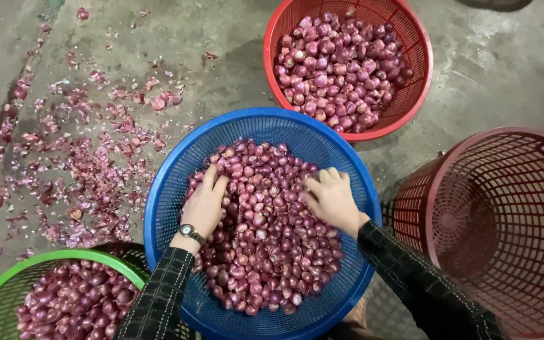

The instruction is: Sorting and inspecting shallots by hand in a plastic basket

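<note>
A round blue basket (177,164) sits in front of me, filled with a heap of small purple-red shallots (266,245). My left hand (206,204), with a wristwatch on the wrist, rests palm down on the left side of the heap, fingers spread. On the right side of the heap my right hand (330,199) presses down, its fingers curled into the shallots. Neither hand visibly lifts anything. Dark checked sleeves cover both forearms.
A red basket (418,82) of peeled shallots stands at the back. A green basket (7,283) of shallots sits at the lower left. A dark red basket (505,214) with nothing in it stands on the right. Purple peelings (83,170) litter the concrete floor on the left.
</note>
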